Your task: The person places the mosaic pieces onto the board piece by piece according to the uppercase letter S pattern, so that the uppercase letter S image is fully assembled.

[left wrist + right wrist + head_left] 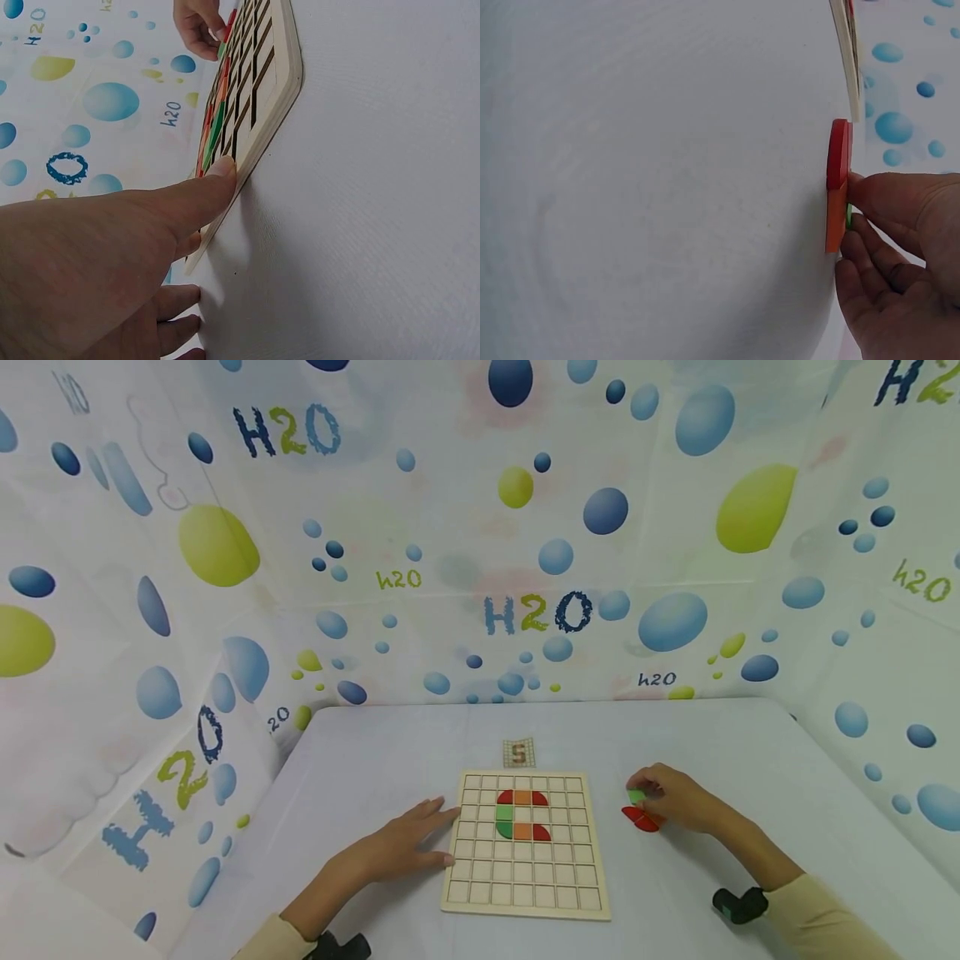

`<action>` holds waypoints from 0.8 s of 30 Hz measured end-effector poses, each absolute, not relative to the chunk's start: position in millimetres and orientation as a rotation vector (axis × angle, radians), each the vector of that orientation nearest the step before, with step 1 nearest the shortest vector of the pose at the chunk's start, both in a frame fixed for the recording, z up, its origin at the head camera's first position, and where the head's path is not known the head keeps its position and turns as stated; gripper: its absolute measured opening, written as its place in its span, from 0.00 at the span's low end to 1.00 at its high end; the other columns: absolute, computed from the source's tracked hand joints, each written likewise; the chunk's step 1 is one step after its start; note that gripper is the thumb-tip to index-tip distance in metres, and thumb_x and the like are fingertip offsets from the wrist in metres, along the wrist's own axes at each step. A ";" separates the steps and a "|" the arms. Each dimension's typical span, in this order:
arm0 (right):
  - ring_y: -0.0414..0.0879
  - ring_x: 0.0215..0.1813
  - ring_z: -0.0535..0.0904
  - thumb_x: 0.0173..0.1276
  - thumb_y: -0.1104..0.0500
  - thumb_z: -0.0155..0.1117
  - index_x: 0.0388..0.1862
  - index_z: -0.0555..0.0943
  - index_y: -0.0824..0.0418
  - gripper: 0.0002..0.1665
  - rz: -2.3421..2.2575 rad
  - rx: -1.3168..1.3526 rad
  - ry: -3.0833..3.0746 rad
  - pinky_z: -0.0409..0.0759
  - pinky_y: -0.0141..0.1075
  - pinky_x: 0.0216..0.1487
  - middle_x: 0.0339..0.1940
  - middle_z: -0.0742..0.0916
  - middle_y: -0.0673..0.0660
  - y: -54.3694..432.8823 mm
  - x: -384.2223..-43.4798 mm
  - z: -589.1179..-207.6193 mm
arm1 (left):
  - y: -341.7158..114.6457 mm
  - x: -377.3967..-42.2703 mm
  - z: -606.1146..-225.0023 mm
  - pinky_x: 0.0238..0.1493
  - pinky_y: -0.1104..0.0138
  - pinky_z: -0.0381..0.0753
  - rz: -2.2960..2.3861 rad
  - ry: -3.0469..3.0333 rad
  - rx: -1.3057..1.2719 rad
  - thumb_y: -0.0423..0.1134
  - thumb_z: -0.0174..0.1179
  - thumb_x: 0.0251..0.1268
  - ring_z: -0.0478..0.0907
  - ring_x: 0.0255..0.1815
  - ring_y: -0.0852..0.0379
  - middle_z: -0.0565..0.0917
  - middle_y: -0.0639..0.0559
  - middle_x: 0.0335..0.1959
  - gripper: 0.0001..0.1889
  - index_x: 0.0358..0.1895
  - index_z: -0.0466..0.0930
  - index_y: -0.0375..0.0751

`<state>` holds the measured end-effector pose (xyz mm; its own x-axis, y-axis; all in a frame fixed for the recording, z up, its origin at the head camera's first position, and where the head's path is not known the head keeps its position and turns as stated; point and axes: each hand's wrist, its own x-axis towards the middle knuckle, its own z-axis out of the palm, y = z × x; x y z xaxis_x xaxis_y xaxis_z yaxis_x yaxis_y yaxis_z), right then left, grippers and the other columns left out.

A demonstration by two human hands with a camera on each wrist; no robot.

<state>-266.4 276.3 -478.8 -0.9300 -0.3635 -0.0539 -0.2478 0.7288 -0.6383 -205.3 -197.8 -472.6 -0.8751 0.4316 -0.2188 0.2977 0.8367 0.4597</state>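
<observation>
Right wrist, orange piece point(835, 221), head view unclear

Left grip point(405, 845), right grip point(678, 799): two are showing.
Grid board point(542, 895): one is lying on one tabletop point(375, 752).
Red quarter-rounds point(541, 832) on board: three are sitting.
Orange squares point(522, 832) on board: two are sitting.
Light green square point(504, 812): one is sitting.
Dark green quarter-round point(505, 831): one is sitting.
Loose red pieces point(647, 824): two are showing.
Loose orange piece point(835, 220): one is showing.
Loose green piece point(636, 796): one is showing.
Number card point(519, 752): one is lying.
Wrist devices point(740, 906): two are showing.
</observation>
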 end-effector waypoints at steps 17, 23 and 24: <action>0.50 0.52 0.80 0.74 0.61 0.69 0.55 0.84 0.62 0.13 -0.908 -0.514 2.843 0.88 0.49 0.58 0.50 0.85 0.56 270.8 -260.7 -477.0 | -196.3 -204.8 -469.6 0.79 0.38 0.64 0.593 2.697 0.570 0.63 0.66 0.70 0.54 0.86 0.38 0.58 0.40 0.85 0.41 0.82 0.65 0.56; 0.49 0.51 0.81 0.74 0.61 0.70 0.55 0.84 0.63 0.13 -0.924 -0.514 2.845 0.88 0.49 0.58 0.49 0.85 0.55 270.7 -260.5 -473.8 | -195.4 -204.8 -469.5 0.79 0.39 0.64 0.585 2.697 0.547 0.63 0.66 0.69 0.54 0.86 0.39 0.59 0.41 0.86 0.41 0.82 0.65 0.56; 0.50 0.51 0.81 0.74 0.61 0.70 0.55 0.84 0.63 0.14 -0.926 -0.518 2.845 0.88 0.49 0.58 0.49 0.85 0.55 270.7 -260.9 -473.3 | -195.4 -204.7 -469.2 0.79 0.39 0.64 0.585 2.697 0.545 0.63 0.66 0.69 0.54 0.86 0.39 0.59 0.41 0.86 0.41 0.82 0.65 0.56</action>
<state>-260.9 270.7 -473.3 -0.9364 -0.3509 0.0051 -0.2867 0.7564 -0.5879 -204.7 -195.4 -469.2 -0.8736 0.4287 -0.2304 0.2947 0.8426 0.4507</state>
